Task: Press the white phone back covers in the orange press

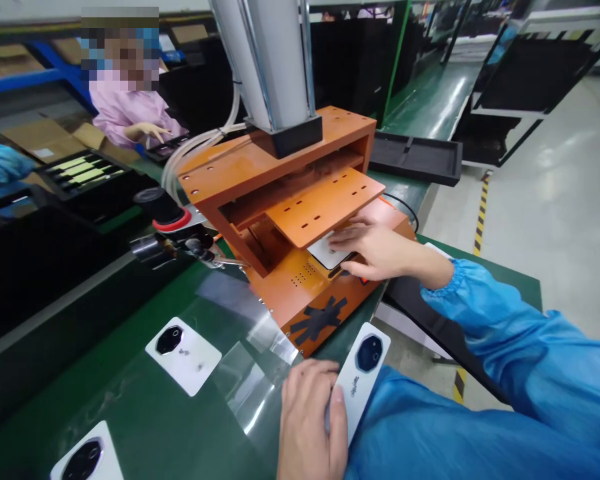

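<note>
My left hand (313,417) grips a white phone back cover (360,380) with a dark octagonal camera area, tilted near the table's front edge. Under the raised plate of an orange press (325,207), my right hand (370,250) reaches in from the right. Its fingers lie stretched over another white panel (330,252) on the press bed, their tips partly hidden by the plate. Two more white phone back covers lie on the green table, one at the left (184,355) and one cut off at the bottom edge (91,457).
Clear plastic film (250,383) lies in front of the press. A black knob with a red ring (165,210) juts out at its left. A black tray (415,158) sits behind it on the right. Across the table, a person in pink (130,110) works beside boxes.
</note>
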Available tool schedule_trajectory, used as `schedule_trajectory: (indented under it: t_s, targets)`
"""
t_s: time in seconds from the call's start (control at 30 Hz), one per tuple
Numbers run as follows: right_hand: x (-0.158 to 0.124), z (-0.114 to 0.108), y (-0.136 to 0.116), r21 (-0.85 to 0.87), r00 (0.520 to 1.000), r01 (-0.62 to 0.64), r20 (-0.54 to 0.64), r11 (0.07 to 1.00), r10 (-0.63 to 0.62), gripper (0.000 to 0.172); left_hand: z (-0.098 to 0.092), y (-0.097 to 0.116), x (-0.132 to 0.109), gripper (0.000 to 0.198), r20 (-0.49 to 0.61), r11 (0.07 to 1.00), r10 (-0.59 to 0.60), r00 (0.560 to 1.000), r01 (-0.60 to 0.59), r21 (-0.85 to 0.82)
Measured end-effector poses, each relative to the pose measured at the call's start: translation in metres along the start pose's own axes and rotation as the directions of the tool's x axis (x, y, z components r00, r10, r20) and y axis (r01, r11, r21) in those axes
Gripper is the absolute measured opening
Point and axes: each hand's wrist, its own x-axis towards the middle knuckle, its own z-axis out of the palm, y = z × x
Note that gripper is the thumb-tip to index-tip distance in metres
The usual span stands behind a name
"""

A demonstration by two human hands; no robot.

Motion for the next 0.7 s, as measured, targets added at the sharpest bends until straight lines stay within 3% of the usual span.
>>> schedule_trajectory:
  t_s: [0.07, 0.13, 0.17, 0.23, 0.27, 0.3, 0.33, 0.4, 0.5, 0.6, 0.67, 0.7]
  targets:
    - [-0.008, 0.007, -0.002, -0.004, 0.998, -0.018, -0.054, 1.000, 0.018, 0.039, 0.004, 0.001, 0.007, 0.022, -0.052, 0.985, 0.104, 0.993, -0.095, 0.147]
    - [-0.027, 0.021, -0.001, 0.003, 0.967, -0.111, -0.228, 0.994, 0.109, 0.041, 0.008, 0.000, 0.013, 0.020, -0.082, 0.955, 0.165, 0.983, -0.138, 0.264]
    - [-0.041, 0.029, 0.001, 0.018, 0.909, -0.207, -0.367, 0.978, 0.199, 0.039, 0.010, -0.002, 0.016, 0.019, -0.088, 0.940, 0.187, 0.978, -0.153, 0.306]
    - [-0.076, 0.049, 0.005, 0.089, 0.674, -0.431, -0.630, 0.898, 0.386, 0.037, 0.014, -0.006, 0.019, 0.016, -0.095, 0.907, 0.235, 0.967, -0.183, 0.380]
    - [-0.094, 0.059, 0.008, 0.118, 0.565, -0.509, -0.702, 0.853, 0.434, 0.036, 0.016, -0.010, 0.020, 0.015, -0.095, 0.887, 0.265, 0.960, -0.204, 0.414]
    - [-0.110, 0.068, 0.011, 0.116, 0.519, -0.550, -0.729, 0.827, 0.447, 0.036, 0.018, -0.013, 0.021, 0.013, -0.094, 0.867, 0.293, 0.952, -0.223, 0.446]
    - [-0.125, 0.076, 0.013, 0.086, 0.524, -0.568, -0.729, 0.818, 0.440, 0.036, 0.019, -0.016, 0.022, 0.012, -0.094, 0.849, 0.315, 0.945, -0.236, 0.473]
    - [-0.143, 0.088, 0.018, -0.006, 0.610, -0.562, -0.679, 0.827, 0.409, 0.041, 0.021, -0.021, 0.024, 0.011, -0.094, 0.828, 0.337, 0.937, -0.247, 0.504]
    - [-0.148, 0.090, 0.028, -0.031, 0.686, -0.519, -0.611, 0.854, 0.395, 0.047, 0.018, -0.024, 0.027, 0.009, -0.088, 0.818, 0.342, 0.935, -0.250, 0.519]
    - [-0.149, 0.083, 0.032, 0.082, 0.666, -0.485, -0.610, 0.871, 0.429, 0.040, 0.013, -0.020, 0.028, 0.006, -0.104, 0.825, 0.361, 0.927, -0.265, 0.500]
    - [-0.158, 0.081, 0.016, 0.186, 0.635, -0.446, -0.624, 0.875, 0.456, 0.033, 0.015, -0.013, 0.023, 0.006, -0.162, 0.863, 0.340, 0.926, -0.239, 0.445]
    - [-0.165, 0.083, 0.001, 0.255, 0.650, -0.389, -0.605, 0.885, 0.460, 0.033, 0.019, -0.009, 0.019, 0.008, -0.192, 0.890, 0.315, 0.929, -0.220, 0.399]
